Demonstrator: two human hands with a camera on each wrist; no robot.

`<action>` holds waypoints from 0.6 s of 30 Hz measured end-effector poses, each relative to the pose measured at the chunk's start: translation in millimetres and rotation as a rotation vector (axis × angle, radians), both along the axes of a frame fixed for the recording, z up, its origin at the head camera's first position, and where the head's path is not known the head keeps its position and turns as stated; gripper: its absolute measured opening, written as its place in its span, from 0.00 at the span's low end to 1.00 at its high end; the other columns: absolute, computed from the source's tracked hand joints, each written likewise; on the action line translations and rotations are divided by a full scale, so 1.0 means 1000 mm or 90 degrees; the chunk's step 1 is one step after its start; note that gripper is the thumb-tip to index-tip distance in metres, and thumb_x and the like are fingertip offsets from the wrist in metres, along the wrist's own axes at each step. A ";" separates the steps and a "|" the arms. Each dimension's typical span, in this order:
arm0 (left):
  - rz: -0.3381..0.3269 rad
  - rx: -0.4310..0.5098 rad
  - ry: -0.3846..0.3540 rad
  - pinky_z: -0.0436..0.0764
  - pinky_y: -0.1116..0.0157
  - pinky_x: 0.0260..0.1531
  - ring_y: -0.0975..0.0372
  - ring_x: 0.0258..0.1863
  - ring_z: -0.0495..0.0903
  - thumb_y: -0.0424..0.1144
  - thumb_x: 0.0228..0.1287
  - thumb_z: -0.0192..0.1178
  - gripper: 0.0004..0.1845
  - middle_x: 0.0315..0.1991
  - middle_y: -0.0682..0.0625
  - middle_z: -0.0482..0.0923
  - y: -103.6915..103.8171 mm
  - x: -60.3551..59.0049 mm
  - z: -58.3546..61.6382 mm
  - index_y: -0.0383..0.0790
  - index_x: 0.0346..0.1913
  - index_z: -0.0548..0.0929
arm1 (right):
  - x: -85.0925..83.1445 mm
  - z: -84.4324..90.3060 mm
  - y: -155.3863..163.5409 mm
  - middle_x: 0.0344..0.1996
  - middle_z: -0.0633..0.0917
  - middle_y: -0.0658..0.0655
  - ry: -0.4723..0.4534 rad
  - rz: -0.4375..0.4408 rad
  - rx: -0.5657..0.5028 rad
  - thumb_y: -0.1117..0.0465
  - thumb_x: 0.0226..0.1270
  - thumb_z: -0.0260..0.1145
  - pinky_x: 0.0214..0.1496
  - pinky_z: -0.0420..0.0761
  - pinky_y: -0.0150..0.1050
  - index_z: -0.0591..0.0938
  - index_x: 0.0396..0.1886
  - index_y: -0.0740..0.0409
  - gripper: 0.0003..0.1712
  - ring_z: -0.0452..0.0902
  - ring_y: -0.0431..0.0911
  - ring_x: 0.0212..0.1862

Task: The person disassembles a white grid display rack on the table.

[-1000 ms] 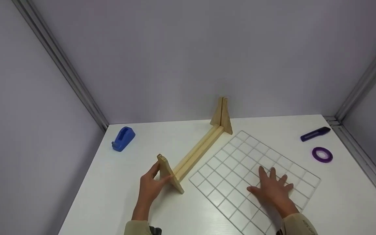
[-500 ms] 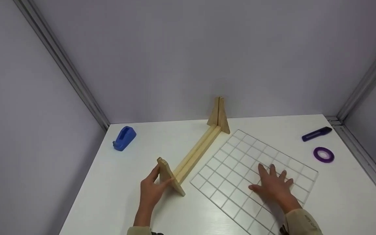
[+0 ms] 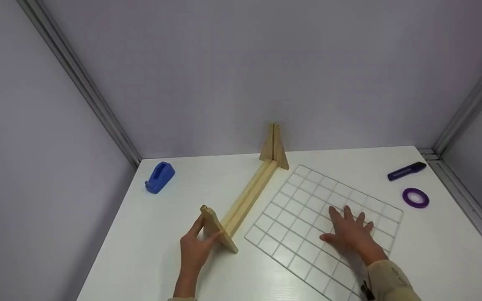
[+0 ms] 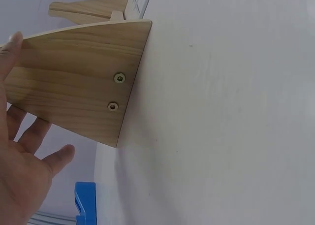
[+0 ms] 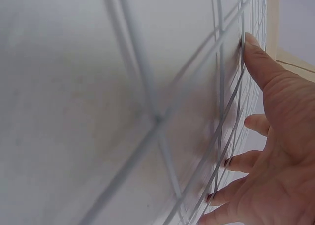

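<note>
A wooden stand lies at a slant on the white table, two parallel rails joining an upright slotted panel at each end. My left hand holds the near end panel by its edges, thumb on one side and fingers on the other. Two bolts show on that panel's outer face in the left wrist view. To the right of the stand, a white wire grid panel lies flat. My right hand rests on it with fingers spread, the fingertips touching the wires.
A blue tape dispenser stands at the back left of the table. Near the right edge lie a dark blue utility knife and a purple ring, perhaps a tape roll. Grey walls enclose the table's back and sides.
The stand has turned, its far end shifting left while the near panel moved slightly toward me. The grid has turned a little the same way beneath my right hand, which moved slightly forward.
</note>
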State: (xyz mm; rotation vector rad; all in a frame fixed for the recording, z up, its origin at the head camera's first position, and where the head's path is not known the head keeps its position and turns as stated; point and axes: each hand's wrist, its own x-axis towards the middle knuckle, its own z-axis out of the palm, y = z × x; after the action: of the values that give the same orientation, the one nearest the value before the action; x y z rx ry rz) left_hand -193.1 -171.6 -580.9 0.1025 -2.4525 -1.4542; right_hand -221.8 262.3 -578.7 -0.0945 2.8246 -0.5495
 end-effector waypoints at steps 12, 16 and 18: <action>0.033 -0.025 0.016 0.73 0.46 0.69 0.46 0.67 0.76 0.50 0.51 0.78 0.45 0.66 0.39 0.77 0.003 0.005 0.000 0.35 0.71 0.74 | -0.009 -0.003 0.004 0.77 0.48 0.80 0.009 0.031 -0.003 0.33 0.63 0.68 0.61 0.41 0.89 0.54 0.82 0.54 0.58 0.35 0.90 0.69; 0.030 -0.017 0.013 0.72 0.47 0.70 0.47 0.68 0.76 0.47 0.51 0.79 0.45 0.67 0.40 0.77 0.003 0.006 0.001 0.35 0.71 0.74 | -0.009 -0.001 0.005 0.77 0.48 0.81 0.011 0.031 -0.009 0.32 0.62 0.68 0.62 0.41 0.88 0.53 0.82 0.55 0.59 0.36 0.90 0.70; 0.016 -0.015 0.010 0.72 0.46 0.70 0.46 0.68 0.76 0.46 0.51 0.79 0.44 0.67 0.39 0.76 0.001 0.006 0.002 0.34 0.71 0.73 | -0.007 -0.001 0.006 0.77 0.48 0.81 0.021 0.027 -0.005 0.31 0.63 0.67 0.62 0.42 0.88 0.54 0.82 0.56 0.59 0.37 0.88 0.71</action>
State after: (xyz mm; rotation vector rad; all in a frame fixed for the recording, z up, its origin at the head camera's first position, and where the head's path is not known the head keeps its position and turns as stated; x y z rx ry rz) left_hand -187.3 -170.4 -579.2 0.1161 -2.4459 -1.4110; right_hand -228.4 268.5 -579.3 -0.1655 2.8459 -0.5559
